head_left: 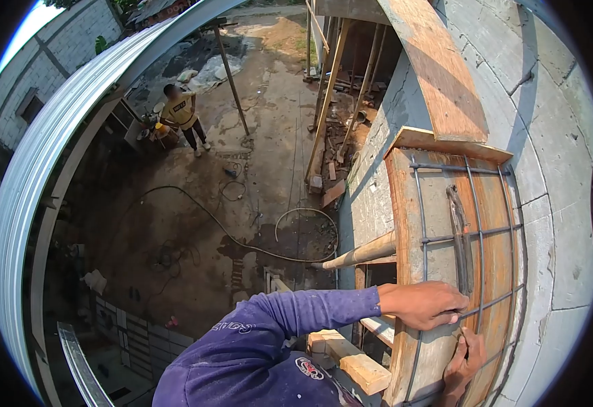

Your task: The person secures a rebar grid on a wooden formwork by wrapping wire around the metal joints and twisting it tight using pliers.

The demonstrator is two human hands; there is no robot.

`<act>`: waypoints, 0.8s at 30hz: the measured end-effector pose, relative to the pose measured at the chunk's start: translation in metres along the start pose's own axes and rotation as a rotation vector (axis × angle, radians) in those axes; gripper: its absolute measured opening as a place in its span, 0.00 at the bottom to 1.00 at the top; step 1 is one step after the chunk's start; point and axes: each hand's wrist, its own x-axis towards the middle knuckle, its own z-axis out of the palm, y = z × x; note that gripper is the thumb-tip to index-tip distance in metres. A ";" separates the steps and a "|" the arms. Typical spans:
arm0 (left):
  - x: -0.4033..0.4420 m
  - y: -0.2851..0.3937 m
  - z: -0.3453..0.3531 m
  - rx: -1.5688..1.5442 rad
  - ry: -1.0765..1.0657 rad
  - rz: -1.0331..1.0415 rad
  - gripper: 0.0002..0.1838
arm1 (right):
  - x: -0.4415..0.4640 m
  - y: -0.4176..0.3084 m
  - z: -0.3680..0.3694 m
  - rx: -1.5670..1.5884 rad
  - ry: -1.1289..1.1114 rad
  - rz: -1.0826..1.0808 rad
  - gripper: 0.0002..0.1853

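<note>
A grid of dark steel bars (479, 234) lies over a wooden formwork board (439, 190) beside the block wall. My left hand (427, 305), coming out of a purple sleeve, is over the grid with its fingers closed near a bar crossing; what they hold is too small to name. Just below it, my right hand (466, 359) has its fingertips pinched together close to the same bars, and its grip is also unclear. Pincers with dark handles (461, 251) lie on the board above my hands, between the bars.
Another plywood board (439, 68) leans above the formwork. Wooden beams (361, 366) and a bamboo pole (361, 252) stand beside it. Far below, a person (182, 115) stands near a hose (208, 216) on the ground. A corrugated metal roof (45, 163) curves along the left.
</note>
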 end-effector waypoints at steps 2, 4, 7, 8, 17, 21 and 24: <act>-0.001 0.003 -0.001 -0.021 -0.017 0.003 0.14 | 0.002 -0.001 0.000 0.011 0.010 0.006 0.08; -0.001 0.003 0.000 0.002 -0.014 -0.025 0.13 | 0.003 0.000 -0.001 -0.031 0.004 -0.033 0.07; -0.002 0.007 -0.002 0.031 -0.014 -0.015 0.12 | 0.003 -0.001 0.002 -0.042 0.044 -0.051 0.09; -0.003 0.007 -0.002 0.028 -0.022 -0.019 0.12 | 0.003 0.000 0.003 -0.038 0.046 -0.042 0.09; -0.001 0.008 0.004 0.025 0.035 0.007 0.08 | 0.001 0.010 0.005 -0.030 0.078 -0.191 0.08; -0.001 0.012 0.006 0.031 0.062 -0.055 0.09 | 0.001 0.008 0.008 -0.031 0.061 -0.119 0.09; 0.002 0.011 0.005 0.037 0.076 -0.067 0.09 | 0.007 -0.002 0.005 -0.026 0.020 -0.064 0.09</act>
